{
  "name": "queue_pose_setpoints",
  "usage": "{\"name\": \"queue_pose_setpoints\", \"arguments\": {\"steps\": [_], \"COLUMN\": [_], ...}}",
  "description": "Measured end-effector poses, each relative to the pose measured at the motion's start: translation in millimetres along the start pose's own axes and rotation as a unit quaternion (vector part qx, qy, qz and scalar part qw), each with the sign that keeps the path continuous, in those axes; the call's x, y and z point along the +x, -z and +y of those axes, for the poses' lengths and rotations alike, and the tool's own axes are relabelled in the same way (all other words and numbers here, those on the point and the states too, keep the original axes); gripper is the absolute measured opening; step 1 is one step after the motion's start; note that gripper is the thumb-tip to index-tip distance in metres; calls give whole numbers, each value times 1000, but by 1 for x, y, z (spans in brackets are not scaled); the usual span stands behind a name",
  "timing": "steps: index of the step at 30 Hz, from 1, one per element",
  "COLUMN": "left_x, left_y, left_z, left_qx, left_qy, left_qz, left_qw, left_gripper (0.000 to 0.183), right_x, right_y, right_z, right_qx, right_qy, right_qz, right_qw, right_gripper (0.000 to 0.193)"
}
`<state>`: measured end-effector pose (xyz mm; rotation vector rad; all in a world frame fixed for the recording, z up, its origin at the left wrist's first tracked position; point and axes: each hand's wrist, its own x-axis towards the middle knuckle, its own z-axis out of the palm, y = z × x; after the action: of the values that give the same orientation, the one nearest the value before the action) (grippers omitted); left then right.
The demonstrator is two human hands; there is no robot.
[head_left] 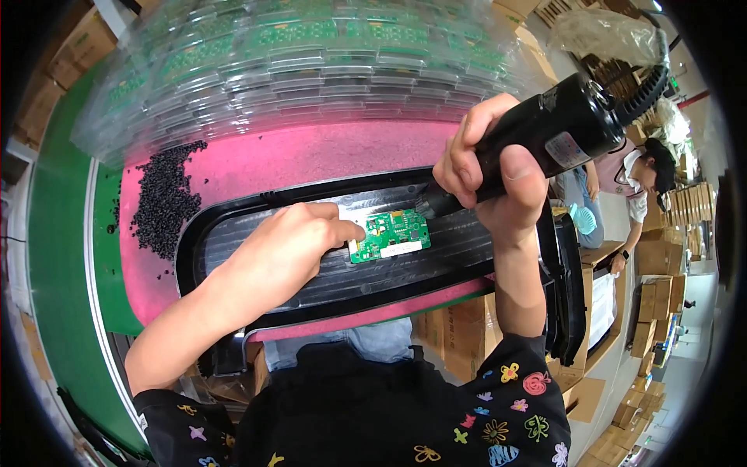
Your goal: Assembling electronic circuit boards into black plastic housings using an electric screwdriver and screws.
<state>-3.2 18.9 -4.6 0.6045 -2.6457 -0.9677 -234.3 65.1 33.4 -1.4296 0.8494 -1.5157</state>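
A green circuit board (403,227) with a white strip along its near edge lies inside a long black plastic housing (459,247). My left hand (289,243) has its fingers curled and pressed together at the board's left end, gripping it there; the thumb is mostly hidden. Wrapped in my right hand (510,175) is a black electric screwdriver (556,128), tilted, its front end pointing down toward the board's upper right corner. Whether its bit touches a screw there cannot be made out.
A pile of small black screws (163,202) lies left of the housing on the pink mat (257,156). Stacked clear trays (311,66) of green boards stand behind. More black housings (572,288) and cardboard boxes (459,331) are at the right. Another person (634,175) works beyond.
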Motion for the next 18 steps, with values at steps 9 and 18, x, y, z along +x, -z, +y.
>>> {"name": "queue_pose_setpoints", "arguments": {"steps": [9,18], "left_x": [1,2], "left_y": [-1,7], "left_z": [-1,11], "left_qx": [-29,-249], "left_qy": [-42,-81], "left_qz": [59,138], "left_qw": [997,955], "left_gripper": [29,29], "right_x": [-17,-19], "right_y": [-22,-42], "right_z": [-28,-49], "right_qx": [159,173], "right_qy": [110,187], "right_qz": [26,6], "right_qw": [981,967], "right_gripper": [47,43]}}
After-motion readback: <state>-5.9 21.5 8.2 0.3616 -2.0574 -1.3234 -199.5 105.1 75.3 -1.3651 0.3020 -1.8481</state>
